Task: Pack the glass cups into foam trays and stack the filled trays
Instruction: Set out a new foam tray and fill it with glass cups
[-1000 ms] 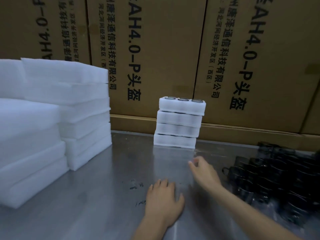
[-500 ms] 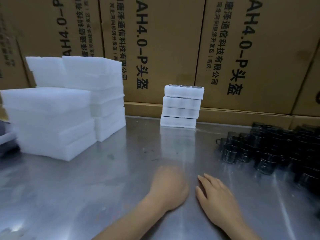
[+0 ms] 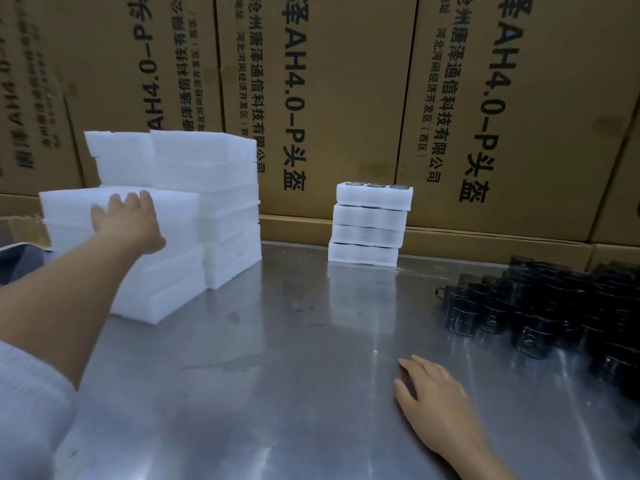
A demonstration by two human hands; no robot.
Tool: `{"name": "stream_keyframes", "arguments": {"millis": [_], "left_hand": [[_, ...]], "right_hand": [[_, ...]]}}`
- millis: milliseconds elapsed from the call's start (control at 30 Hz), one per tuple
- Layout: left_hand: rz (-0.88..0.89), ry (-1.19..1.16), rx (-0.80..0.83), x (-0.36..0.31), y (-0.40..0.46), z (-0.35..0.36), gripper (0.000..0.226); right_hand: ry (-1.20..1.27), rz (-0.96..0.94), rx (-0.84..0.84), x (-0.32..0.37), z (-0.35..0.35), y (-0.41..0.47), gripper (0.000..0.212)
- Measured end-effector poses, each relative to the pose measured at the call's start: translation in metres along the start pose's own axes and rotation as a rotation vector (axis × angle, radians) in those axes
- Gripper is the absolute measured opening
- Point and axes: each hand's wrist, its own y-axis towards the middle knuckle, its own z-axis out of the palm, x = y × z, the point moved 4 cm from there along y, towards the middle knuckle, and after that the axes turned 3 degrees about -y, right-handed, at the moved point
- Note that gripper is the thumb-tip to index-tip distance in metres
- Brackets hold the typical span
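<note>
Head view looks down over a shiny metal desk (image 3: 277, 393) backed by brown cardboard boxes (image 3: 329, 98) printed with dark lettering. At far left the left hand (image 3: 130, 223) reaches out on a bare forearm, its fingers laid over the top near edge of the uppermost slab in the front stack of empty foam trays (image 3: 166, 271); whether the fingers actually curl round that slab cannot be told. A taller pile of the same white foam (image 3: 207, 174) stands just behind it, touching. The right hand (image 3: 433, 400) lies flat on the desk at near right, fingers straight and slightly spread, holding nothing. Far centre, against the boxes, stands a stack of four filled trays (image 3: 369, 233), with the rims of cups visible in the top tray. At the right edge a crowd of dark glass cups (image 3: 554, 306) with handles sits on the desk, well apart from both hands. A pale sleeve (image 3: 27, 410) fills the near left corner.
</note>
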Motion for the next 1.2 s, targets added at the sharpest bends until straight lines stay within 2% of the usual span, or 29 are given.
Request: {"name": "stream_keyframes", "arguments": {"millis": [100, 233, 367, 500, 567, 633, 733, 800, 867, 967, 1033, 1067, 1133, 1167, 1200], "left_hand": [[0.041, 0.056, -0.046, 0.001, -0.004, 0.0, 0.057], [0.112, 0.057, -0.231, -0.004, -0.008, -0.009, 0.031], [0.174, -0.249, -0.45, -0.027, -0.032, -0.033, 0.034], [0.382, -0.493, -0.713, -0.073, -0.102, -0.059, 0.035], [0.506, -0.546, -0.778, -0.099, -0.153, -0.059, 0.035], [0.654, -0.581, -0.721, -0.133, -0.203, -0.05, 0.035], [0.825, -0.578, -0.496, -0.185, -0.262, -0.025, 0.03], [0.862, -0.519, -0.313, -0.212, -0.288, -0.012, 0.025], [0.883, -0.514, -0.04, -0.235, -0.305, 0.002, 0.036], [0.915, -0.738, 0.217, -0.255, -0.319, 0.012, 0.056], [0.828, -1.108, 0.217, -0.248, -0.303, 0.005, 0.057], [0.749, -1.23, 0.135, -0.24, -0.287, 0.002, 0.05], [0.537, -1.325, -0.063, -0.221, -0.247, 0.01, 0.041], [0.402, -1.327, -0.075, -0.212, -0.226, 0.02, 0.043], [0.246, -1.343, 0.014, -0.203, -0.209, 0.035, 0.046]], "right_hand": [[-0.009, -0.001, -0.018, 0.001, -0.001, 0.0, 0.046], [-0.023, -0.005, -0.039, 0.002, -0.002, 0.0, 0.045], [-0.006, -0.01, -0.055, 0.002, -0.002, 0.0, 0.045], [0.02, -0.011, -0.042, -0.001, -0.001, 0.003, 0.042], [0.11, 0.0, -0.066, -0.005, -0.003, 0.006, 0.036], [0.418, 0.057, -0.125, -0.011, -0.007, 0.009, 0.023], [0.844, 0.153, -0.29, -0.021, -0.016, 0.013, 0.013], [1.012, 0.24, -0.371, -0.03, -0.022, 0.016, 0.019], [1.145, 0.351, -0.4, -0.043, -0.027, 0.018, 0.02], [1.266, 0.485, -0.356, -0.063, -0.03, 0.017, 0.019], [1.284, 0.507, -0.345, -0.069, -0.031, 0.016, 0.017], [1.281, 0.505, -0.34, -0.07, -0.031, 0.015, 0.017], [1.271, 0.482, -0.314, -0.067, -0.032, 0.014, 0.019], [1.258, 0.465, -0.293, -0.065, -0.033, 0.014, 0.024], [1.243, 0.442, -0.268, -0.062, -0.033, 0.013, 0.03]]}}
